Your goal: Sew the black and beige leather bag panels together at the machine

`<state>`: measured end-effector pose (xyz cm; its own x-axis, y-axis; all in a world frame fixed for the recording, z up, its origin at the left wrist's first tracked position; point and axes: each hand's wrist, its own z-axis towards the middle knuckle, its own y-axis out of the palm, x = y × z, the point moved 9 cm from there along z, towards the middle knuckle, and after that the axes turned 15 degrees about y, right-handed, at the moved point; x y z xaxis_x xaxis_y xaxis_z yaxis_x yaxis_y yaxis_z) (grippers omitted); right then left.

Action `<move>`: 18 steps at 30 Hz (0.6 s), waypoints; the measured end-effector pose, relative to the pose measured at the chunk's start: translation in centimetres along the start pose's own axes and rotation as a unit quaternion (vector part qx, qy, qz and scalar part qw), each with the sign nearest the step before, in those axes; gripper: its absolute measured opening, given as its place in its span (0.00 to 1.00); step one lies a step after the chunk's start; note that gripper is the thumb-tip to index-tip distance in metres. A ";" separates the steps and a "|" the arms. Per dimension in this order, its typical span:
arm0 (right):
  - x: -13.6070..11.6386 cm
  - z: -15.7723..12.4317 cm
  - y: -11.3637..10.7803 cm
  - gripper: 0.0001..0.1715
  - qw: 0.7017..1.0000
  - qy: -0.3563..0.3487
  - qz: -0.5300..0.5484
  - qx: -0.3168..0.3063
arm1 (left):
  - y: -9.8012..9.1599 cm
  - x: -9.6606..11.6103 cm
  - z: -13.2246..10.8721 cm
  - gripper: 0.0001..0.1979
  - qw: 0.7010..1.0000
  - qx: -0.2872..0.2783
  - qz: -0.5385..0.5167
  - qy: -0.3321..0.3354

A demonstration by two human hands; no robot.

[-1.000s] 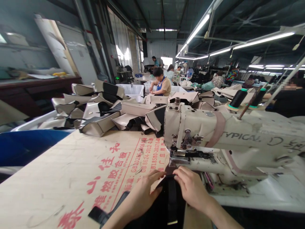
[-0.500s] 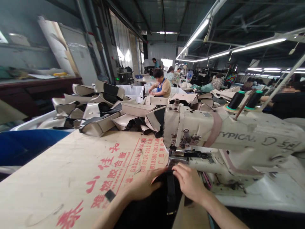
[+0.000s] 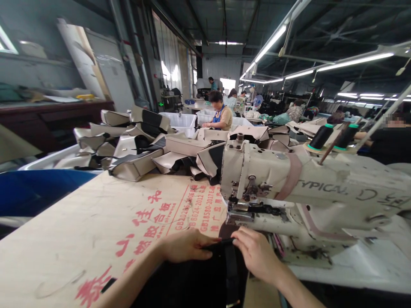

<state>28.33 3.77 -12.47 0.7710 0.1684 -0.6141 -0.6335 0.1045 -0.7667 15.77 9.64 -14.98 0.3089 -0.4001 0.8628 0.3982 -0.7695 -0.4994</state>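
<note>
My left hand (image 3: 186, 247) and my right hand (image 3: 255, 254) both press down on a piece of black fabric (image 3: 205, 278) with a black strap (image 3: 231, 269) running along it, just in front of the needle area (image 3: 236, 216) of a cream sewing machine (image 3: 308, 188). Fingers of the left hand are closed flat on the fabric's upper edge. The right hand's fingers pinch the fabric beside the strap. The fabric's front edge reaches under the machine's presser foot.
The machine stands on a plywood table (image 3: 96, 222) with red printed characters. A pile of beige and black bag pieces (image 3: 135, 145) lies at the table's far end. Two black thread cones (image 3: 332, 137) stand behind the machine. Other people (image 3: 220, 115) work at tables farther back.
My left hand has slid left and back along the fabric's edge, and the black fabric has been drawn nearer to me. The right hand stays beside the strap.
</note>
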 end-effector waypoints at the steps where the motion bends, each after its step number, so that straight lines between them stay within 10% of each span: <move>1: -0.1 0.0 0.1 0.11 1.000 -0.002 0.000 0.001 | 0.0 -0.3 -0.6 0.15 1.000 0.010 -0.022 -0.008; 12: -0.2 0.5 1.1 0.12 0.986 0.095 0.139 0.008 | -1.3 -1.5 -0.7 0.21 0.991 0.106 0.077 -0.010; 18: 2.7 1.1 6.1 0.21 0.838 0.281 0.460 0.088 | -6.4 2.2 5.8 0.12 0.955 -0.050 0.292 0.022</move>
<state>26.45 5.90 -18.60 -0.1713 -0.2261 -0.9589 -0.9378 0.3356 0.0884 18.90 16.55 -10.36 0.4160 -0.7945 0.4423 0.0832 -0.4512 -0.8886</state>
